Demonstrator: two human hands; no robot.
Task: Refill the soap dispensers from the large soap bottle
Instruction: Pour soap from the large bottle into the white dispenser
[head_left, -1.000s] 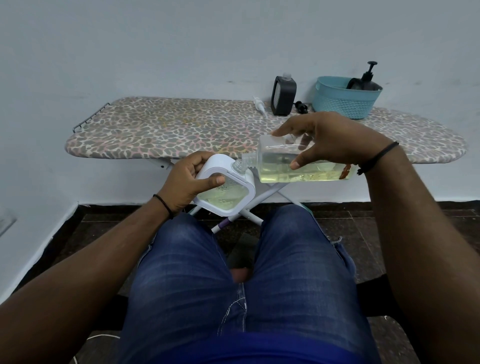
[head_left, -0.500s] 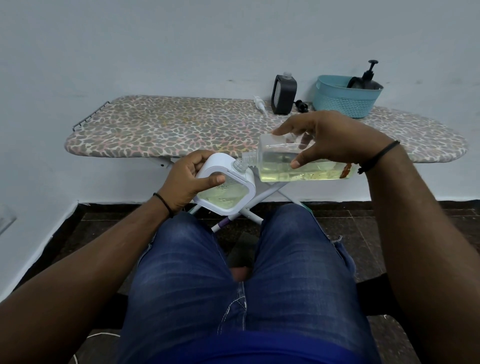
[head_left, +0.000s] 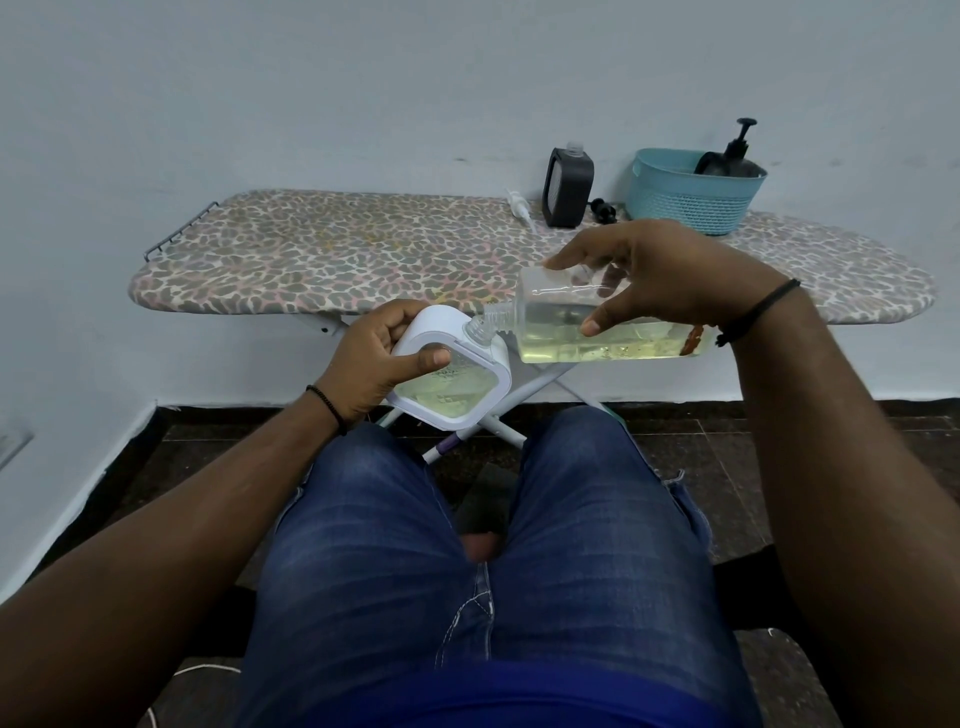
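With our left hand gripping the white soap dispenser and our right hand grasping the clear soap bottle tipped sideways just beside it, we should keep the mouths aligned and pour slowly.

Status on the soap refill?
Left hand grips white dispenser. Right hand holds large soap bottle sideways, neck at dispenser mouth. Nothing in the way.

A home room — leopard-print ironing board (teal basket on top), plain wall
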